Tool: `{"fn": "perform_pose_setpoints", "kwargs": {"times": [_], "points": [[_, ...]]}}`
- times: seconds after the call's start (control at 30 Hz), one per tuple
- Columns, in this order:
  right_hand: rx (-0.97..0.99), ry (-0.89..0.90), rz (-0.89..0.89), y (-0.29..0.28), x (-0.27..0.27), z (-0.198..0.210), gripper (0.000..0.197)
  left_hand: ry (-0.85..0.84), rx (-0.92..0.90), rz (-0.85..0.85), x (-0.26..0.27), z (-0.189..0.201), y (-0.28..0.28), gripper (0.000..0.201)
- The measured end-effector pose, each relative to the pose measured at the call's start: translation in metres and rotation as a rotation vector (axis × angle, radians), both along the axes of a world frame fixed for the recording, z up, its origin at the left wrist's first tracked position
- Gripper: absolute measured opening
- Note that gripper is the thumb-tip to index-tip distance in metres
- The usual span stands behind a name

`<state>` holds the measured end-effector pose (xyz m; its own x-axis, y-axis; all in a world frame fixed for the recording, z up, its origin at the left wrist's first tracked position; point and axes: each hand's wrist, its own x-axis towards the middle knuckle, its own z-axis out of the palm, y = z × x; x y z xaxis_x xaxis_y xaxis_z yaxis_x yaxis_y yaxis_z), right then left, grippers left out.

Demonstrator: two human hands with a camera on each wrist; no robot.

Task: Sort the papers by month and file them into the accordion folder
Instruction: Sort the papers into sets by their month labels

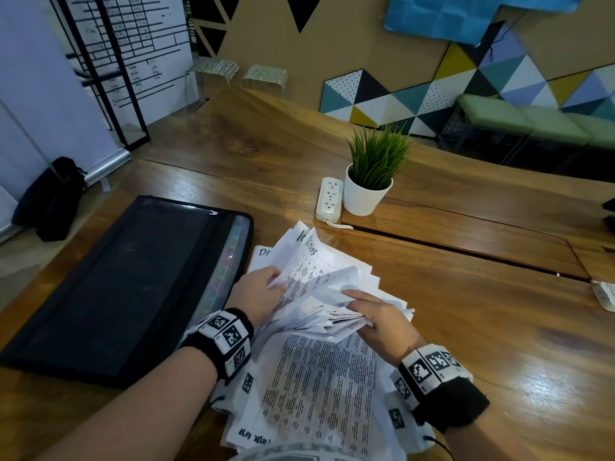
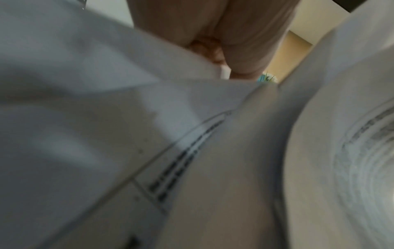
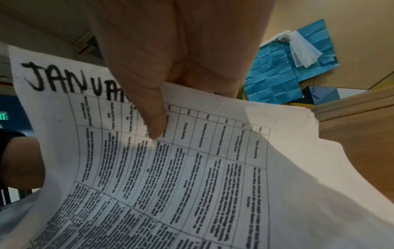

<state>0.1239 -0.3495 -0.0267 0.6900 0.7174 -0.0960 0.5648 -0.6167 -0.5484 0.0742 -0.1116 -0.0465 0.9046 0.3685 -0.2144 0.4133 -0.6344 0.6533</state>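
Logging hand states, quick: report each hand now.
Left hand: grips lifted papers.
Right hand: pinches a sheaf of papers, January sheet under the thumb.

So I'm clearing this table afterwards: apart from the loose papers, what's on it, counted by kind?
Accordion folder: 1
Power strip: 1
Potted plant: 1
Total: 3
The papers are too overlapped to count; an item at the table's right edge is cut off, so it is left out.

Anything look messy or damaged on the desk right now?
The papers are a crumpled, fanned-out heap beside the accordion folder, edges askew. The sheet marked January under the right hand has a ragged far corner. The left hand lifts another sheet.
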Motion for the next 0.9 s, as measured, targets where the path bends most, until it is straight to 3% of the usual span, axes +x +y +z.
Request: {"fn": "perform_pose_setpoints", "kwargs": {"times": [0.07, 0.2, 0.33, 0.57, 0.77, 0.9], "points": [[-0.018, -0.002, -0.002, 0.000, 0.001, 0.002, 0.046, 0.043, 0.033, -0.034, 0.001, 0.002, 0.002, 0.031], [-0.026, 0.006, -0.007, 0.001, 0.001, 0.010, 0.050, -0.059, 0.084, 0.002, 0.000, 0.022, 0.014, 0.046], [-0.051, -0.016, 0.003, 0.002, 0.002, 0.014, 0.046, -0.195, 0.145, 0.099, -0.002, 0.059, 0.047, 0.034], [-0.010, -0.135, -0.027, -0.002, -0.002, 0.010, 0.029, -0.451, 0.431, 0.210, -0.021, 0.134, 0.101, 0.049], [0.043, -0.062, -0.004, -0.027, -0.017, 0.045, 0.038, -0.640, 0.270, 0.421, -0.036, 0.159, 0.123, 0.046], [0.073, 0.002, 0.023, -0.045, -0.031, 0.080, 0.040, -0.654, 0.088, 0.354, -0.032, 0.145, 0.104, 0.032]]}}
